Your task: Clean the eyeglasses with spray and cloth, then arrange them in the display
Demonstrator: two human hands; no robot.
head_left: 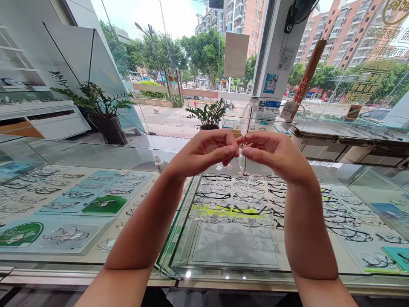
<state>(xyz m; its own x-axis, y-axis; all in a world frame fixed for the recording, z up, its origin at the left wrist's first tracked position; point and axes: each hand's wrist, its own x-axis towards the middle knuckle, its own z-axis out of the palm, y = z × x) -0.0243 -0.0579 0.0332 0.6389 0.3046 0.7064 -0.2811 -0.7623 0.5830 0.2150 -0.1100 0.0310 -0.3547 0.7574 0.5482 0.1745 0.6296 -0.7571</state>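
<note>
In front of me, above the glass display counter [223, 269], a pair of eyeglasses [246, 119] with clear lenses and a thin frame is held on end, one lens above the other. My right hand [271, 151] is closed, its thumb and fingers pinching the frame near the bridge. From the other side my left hand [211, 151] is closed too, with its fingertips pressed together at the same middle part of the frame. The fingers partly cover the bridge and the lower lens. Exactly where the left fingertips grip is hard to make out.
Inside the counter lie rows of eyeglasses [213, 194] and a grey mat [234, 245]. A white bottle [159, 163] stands beyond my left forearm. Potted plants [108, 128] and glass windows are further back. More display cases [345, 145] stand at the right.
</note>
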